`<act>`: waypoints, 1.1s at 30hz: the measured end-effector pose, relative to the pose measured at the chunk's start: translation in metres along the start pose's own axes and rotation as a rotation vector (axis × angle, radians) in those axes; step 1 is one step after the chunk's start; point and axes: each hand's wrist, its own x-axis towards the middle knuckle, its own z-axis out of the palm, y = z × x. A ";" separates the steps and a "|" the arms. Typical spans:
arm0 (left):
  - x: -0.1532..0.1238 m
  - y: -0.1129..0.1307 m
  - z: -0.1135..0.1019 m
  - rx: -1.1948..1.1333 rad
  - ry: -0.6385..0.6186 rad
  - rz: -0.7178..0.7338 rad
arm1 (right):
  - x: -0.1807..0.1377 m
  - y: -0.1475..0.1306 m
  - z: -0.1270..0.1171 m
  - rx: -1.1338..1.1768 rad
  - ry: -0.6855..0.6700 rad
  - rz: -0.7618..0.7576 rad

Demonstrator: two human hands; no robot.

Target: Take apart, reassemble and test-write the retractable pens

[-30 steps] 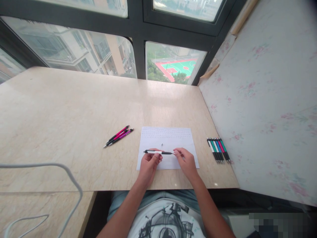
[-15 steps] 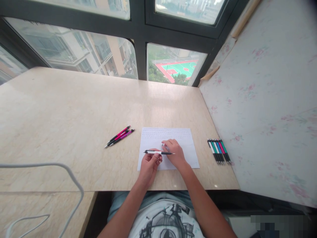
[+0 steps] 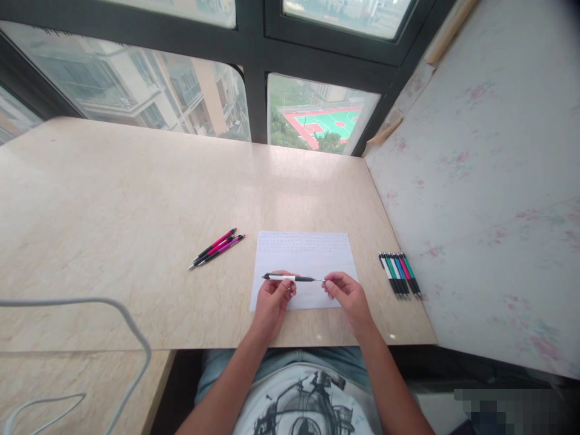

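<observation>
My left hand [image 3: 273, 299] pinches a black-and-white pen [image 3: 290, 278] and holds it level just above a white sheet of paper [image 3: 304, 254]. My right hand [image 3: 347, 295] is closed in a pinch at the pen's right tip, on a small part too tiny to name. Both hands hover over the near half of the sheet, which has faint lines of writing along its top.
Three pink and purple pens [image 3: 216, 248] lie left of the sheet. Several pens [image 3: 399, 273] lie in a row near the marble table's [image 3: 113, 199] right edge. A white cable [image 3: 129, 326] loops at the lower left. A window and a floral wall bound the table.
My right hand reached up onto the paper where a tiny part lay, then came back to the pen's right tip; that part no longer shows on the sheet. The left hand stayed still.
</observation>
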 end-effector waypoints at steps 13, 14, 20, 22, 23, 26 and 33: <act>-0.002 0.003 0.003 0.083 -0.023 0.018 | -0.001 -0.009 0.013 -0.287 -0.014 -0.164; -0.001 0.003 0.003 0.089 -0.025 0.016 | -0.001 -0.009 0.013 -0.296 -0.015 -0.172; -0.002 0.001 0.002 0.108 -0.034 0.030 | -0.001 -0.008 0.013 -0.354 0.006 -0.209; -0.002 0.000 0.002 0.119 -0.039 0.033 | -0.001 -0.010 0.012 -0.398 -0.006 -0.223; -0.002 -0.001 0.002 0.129 -0.040 0.033 | -0.001 -0.011 0.012 -0.427 -0.015 -0.231; -0.003 -0.001 0.001 0.164 -0.039 0.035 | -0.001 -0.013 0.012 -0.501 -0.026 -0.246; -0.002 -0.002 0.000 0.252 -0.053 0.043 | 0.001 -0.008 0.016 -0.372 0.054 -0.212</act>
